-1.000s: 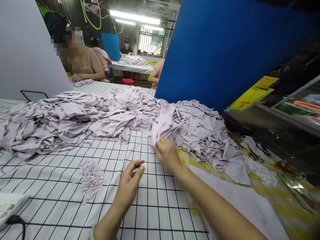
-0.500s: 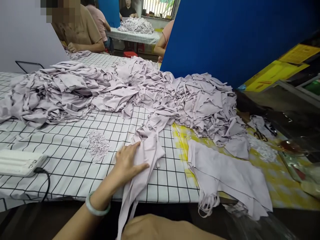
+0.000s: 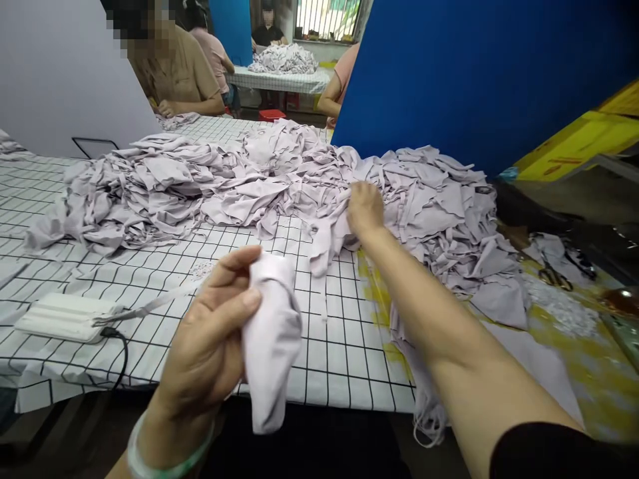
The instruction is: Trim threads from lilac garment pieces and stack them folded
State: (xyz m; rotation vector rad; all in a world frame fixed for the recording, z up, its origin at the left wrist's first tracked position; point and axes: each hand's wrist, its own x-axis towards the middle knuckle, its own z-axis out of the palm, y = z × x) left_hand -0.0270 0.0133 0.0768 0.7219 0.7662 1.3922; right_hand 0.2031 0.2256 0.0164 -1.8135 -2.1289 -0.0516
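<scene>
My left hand [image 3: 210, 332] is raised over the table's front edge, its thumb and fingers closed on a folded pale lilac cloth piece [image 3: 272, 339] that hangs down. A thin strap trails left from that hand across the table. Farther forward, my right hand [image 3: 366, 206] reaches into the large heap of lilac cloth pieces [image 3: 434, 199], its fingers bent down on the fabric; the fingertips are hidden, so what they pinch is unclear. One loose cloth end [image 3: 322, 249] lies just left of it.
A white power bank [image 3: 64, 318] with a black cable lies at left. Scissors [image 3: 555, 276] and small scraps [image 3: 564, 309] are at right, beyond stacked cloth [image 3: 536, 359] partly behind my right arm. A blue panel [image 3: 449, 80] and a person [image 3: 184, 73] stand behind the heap.
My left hand has lifted off the table with the cloth, now folded up. My right hand has moved from the front edge out to the heap. The view has shifted slightly left.
</scene>
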